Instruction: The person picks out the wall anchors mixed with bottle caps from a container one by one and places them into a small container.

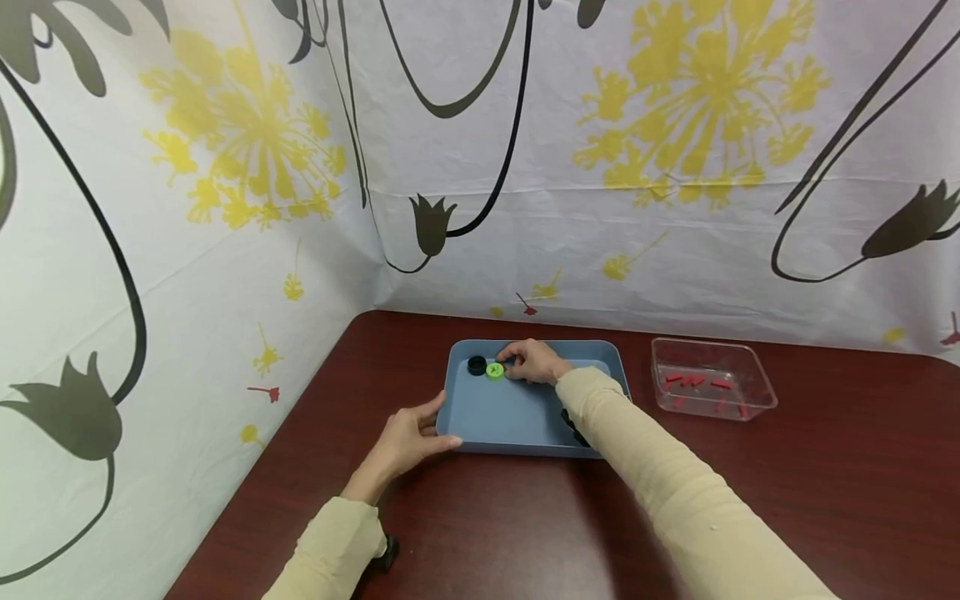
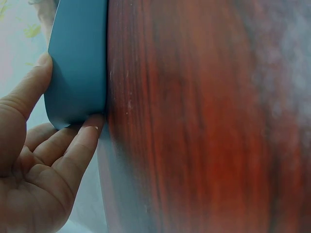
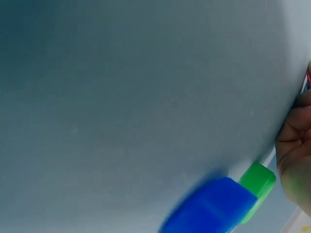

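Observation:
A shallow blue tray [image 1: 517, 417] rests on the table. My left hand [image 1: 408, 442] holds its near left corner; in the left wrist view the thumb and fingers [image 2: 80, 150] press its wall from two sides. My right hand [image 1: 534, 362] reaches into the tray's far half, thumb and index finger curled right beside a bright green round disc [image 1: 495, 371] with dark marks. In the right wrist view, a red sliver [image 3: 308, 80] shows at the fingertips of that hand. A black round piece [image 1: 477, 365] lies left of the green disc.
Black pieces [image 1: 573, 425] lie in the tray's near right, partly hidden by the right forearm. The right wrist view shows a blue piece [image 3: 209, 208] and a green piece [image 3: 257, 187]. Right of the tray stands a clear plastic box [image 1: 712, 352] with several red sticks.

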`<state>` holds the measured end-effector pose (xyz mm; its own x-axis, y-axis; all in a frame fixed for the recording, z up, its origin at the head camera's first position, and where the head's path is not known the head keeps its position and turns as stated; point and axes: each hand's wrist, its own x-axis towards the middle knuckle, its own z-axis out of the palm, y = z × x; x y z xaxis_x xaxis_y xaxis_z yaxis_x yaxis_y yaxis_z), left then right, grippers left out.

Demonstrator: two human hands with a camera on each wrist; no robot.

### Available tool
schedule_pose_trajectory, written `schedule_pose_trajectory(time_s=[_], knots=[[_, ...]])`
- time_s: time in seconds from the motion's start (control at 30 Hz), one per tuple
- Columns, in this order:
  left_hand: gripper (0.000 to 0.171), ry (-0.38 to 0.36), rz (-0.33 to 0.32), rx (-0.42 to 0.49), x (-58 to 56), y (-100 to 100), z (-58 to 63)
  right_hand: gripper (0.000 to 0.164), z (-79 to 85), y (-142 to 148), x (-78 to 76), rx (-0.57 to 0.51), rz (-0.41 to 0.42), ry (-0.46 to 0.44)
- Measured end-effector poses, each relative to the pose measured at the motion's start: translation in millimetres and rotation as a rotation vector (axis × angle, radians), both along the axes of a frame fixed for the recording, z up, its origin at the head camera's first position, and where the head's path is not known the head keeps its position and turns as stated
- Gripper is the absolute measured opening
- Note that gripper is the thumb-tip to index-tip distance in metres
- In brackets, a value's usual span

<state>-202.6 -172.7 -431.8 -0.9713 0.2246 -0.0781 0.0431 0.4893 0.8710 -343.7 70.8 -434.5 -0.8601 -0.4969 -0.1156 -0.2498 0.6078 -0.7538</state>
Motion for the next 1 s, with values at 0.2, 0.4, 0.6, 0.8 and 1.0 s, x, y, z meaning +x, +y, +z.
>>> schedule_pose_trajectory(time_s=[0.2,0.4,0.6,0.8,1.0], knots=[[0.082,-0.003,0.006,0.006,0.0,1.6,0.9,0.026,-2.2,-0.8,3.4,0.004,-0.071,-0.006],[0.082,-0.006,0.008,0.008,0.6,2.4,1.2,0.022,-1.0,-1.0,7.1,0.023,-0.106,0.029],[0.083,-0.01,0.009,-0.01,2.4,3.0,2.4,0.016,-1.3,-0.1,8.0,0.019,-0.101,0.049],[0.083,-0.013,0.01,-0.02,4.2,4.6,3.1,0.013,0.9,2.0,7.7,0.034,-0.066,0.075],[0.082,-0.014,0.019,-0.027,4.8,4.2,4.2,0.013,6.1,3.7,8.2,0.103,-0.033,0.08]])
